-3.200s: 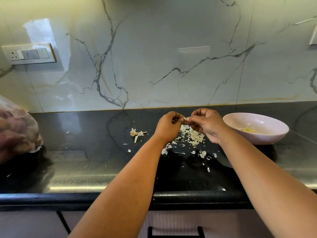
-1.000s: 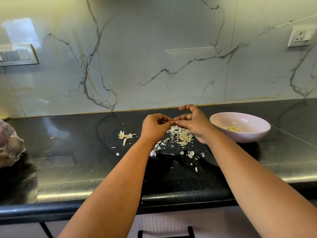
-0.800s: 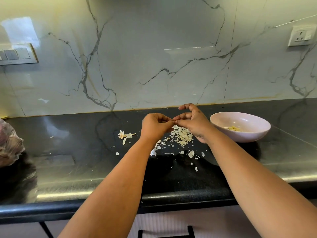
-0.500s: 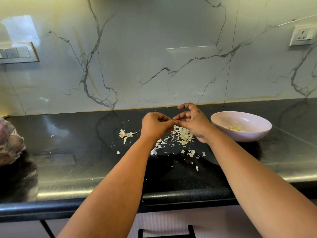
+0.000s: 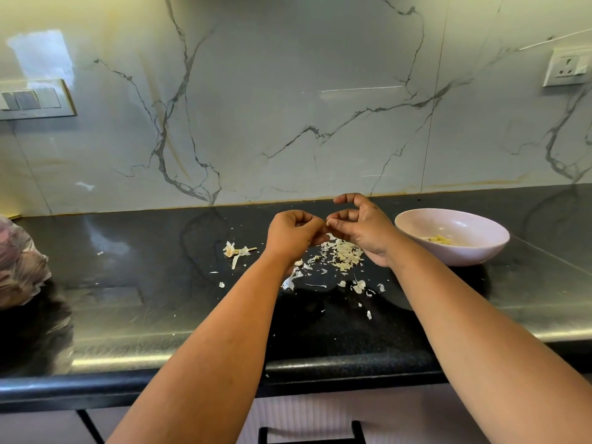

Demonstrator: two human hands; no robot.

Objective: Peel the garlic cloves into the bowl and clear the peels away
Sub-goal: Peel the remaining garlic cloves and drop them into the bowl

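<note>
My left hand [image 5: 296, 233] and my right hand [image 5: 362, 230] meet fingertip to fingertip above the black counter [image 5: 128, 283]. Between them they pinch a small garlic clove [image 5: 327, 223], mostly hidden by the fingers. My right index finger is raised and curved above the pinch. Under the hands lies a pile of pale garlic peels [image 5: 341, 256], with loose flakes scattered toward the front. A garlic stem with root end [image 5: 235, 250] lies to the left. The pale pink bowl [image 5: 480, 251] stands to the right, with a few peeled cloves [image 5: 440, 240] in it.
A clear plastic bag of reddish produce [image 5: 19, 267] sits at the counter's left edge. The marble backsplash carries a switch plate [image 5: 32, 99] on the left and a socket [image 5: 567, 67] on the right. A dark drawer handle [image 5: 310, 432] shows below the counter's front edge.
Both hands have stayed over the peel pile, working the clove between their fingertips. My right index finger has lifted a little. The view shifted slightly right since the oldest frame.
</note>
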